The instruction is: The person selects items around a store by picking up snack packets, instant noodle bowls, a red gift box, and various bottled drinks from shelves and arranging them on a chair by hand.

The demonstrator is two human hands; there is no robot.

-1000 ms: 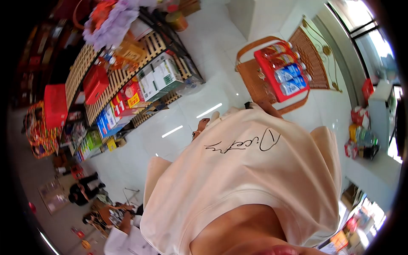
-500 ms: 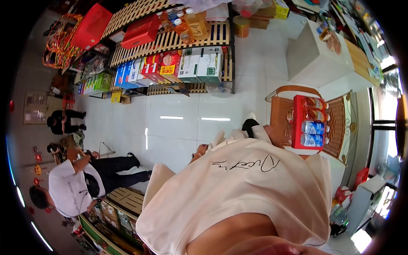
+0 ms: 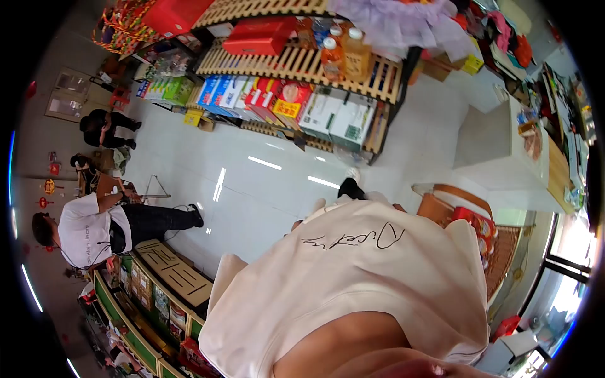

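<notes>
My left hand (image 3: 296, 224) shows only as a small patch of skin at the left edge of my cream shirt; its fingers are hidden. On the right, a little of my right hand (image 3: 398, 207) peeks out past the shirt, above the wicker chair's brown armrest (image 3: 452, 190). Whether either hand holds anything is not visible. A red pack of bottles (image 3: 476, 222) lies on the chair, partly covered by my sleeve. My dark shoe (image 3: 351, 188) stands on the tiled floor ahead.
A slatted shelf (image 3: 277, 63) ahead holds boxes, bottles and a red box (image 3: 258, 36). A white desk (image 3: 498, 148) stands at the right. At the left are a person in a white shirt (image 3: 80, 230), a person in black (image 3: 101, 129) and a low display counter (image 3: 173, 271).
The view has turned: shelf and desk sit further right, and the chair has slid lower right, partly behind my shirt. Less of both hands shows. The white-shirted person has come fully into view.
</notes>
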